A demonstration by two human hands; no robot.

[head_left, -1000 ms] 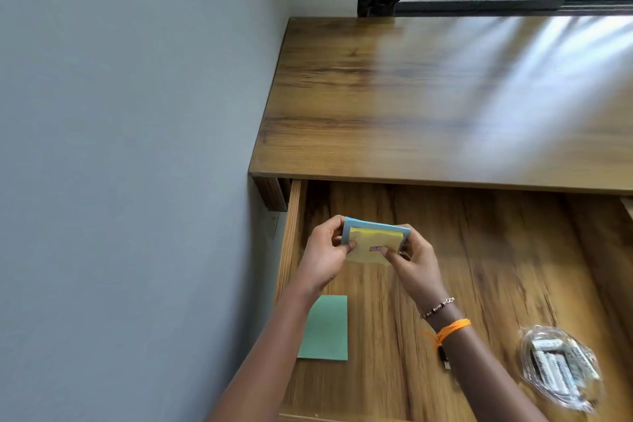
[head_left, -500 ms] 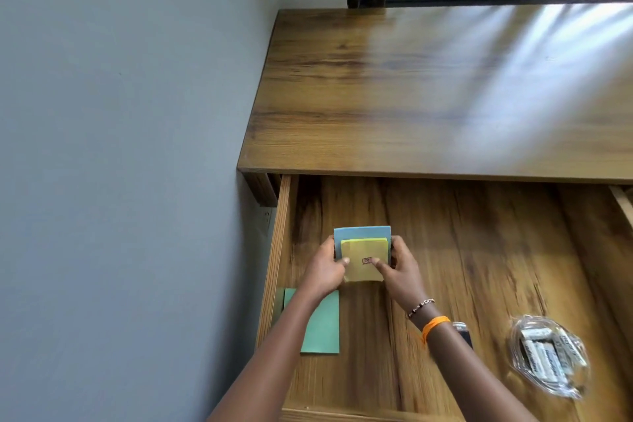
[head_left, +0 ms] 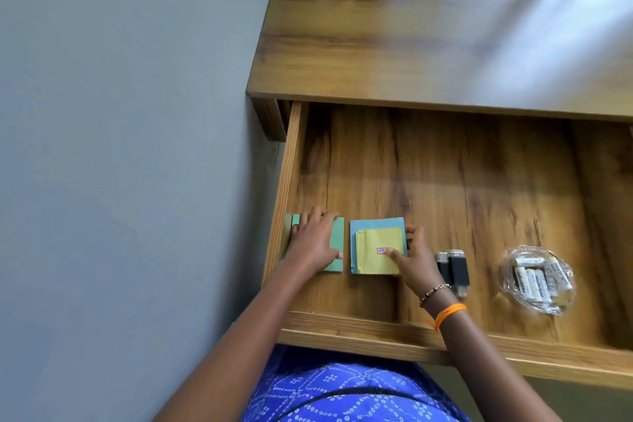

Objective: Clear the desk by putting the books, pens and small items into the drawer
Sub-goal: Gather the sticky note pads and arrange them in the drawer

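Observation:
The wooden drawer point(head_left: 455, 178) stands pulled out under the desk top point(head_left: 428, 20). On its floor near the front left lies a blue pad with a yellow pad point(head_left: 375, 252) stacked on it. My right hand point(head_left: 416, 259) rests against the stack's right edge, thumb pressing on the yellow pad. Left of it lies a green pad point(head_left: 337, 245), and my left hand point(head_left: 313, 241) lies flat on it with straight fingers.
Two black USB sticks point(head_left: 454, 267) lie just right of my right hand. A clear bag of batteries point(head_left: 536, 279) sits further right. The drawer's left wall point(head_left: 286, 188) is close beside my left hand. A grey wall point(head_left: 120, 147) fills the left.
The blue and yellow stack came down from both hands onto the drawer floor. My left hand left it and moved onto the green pad. The view tilted down.

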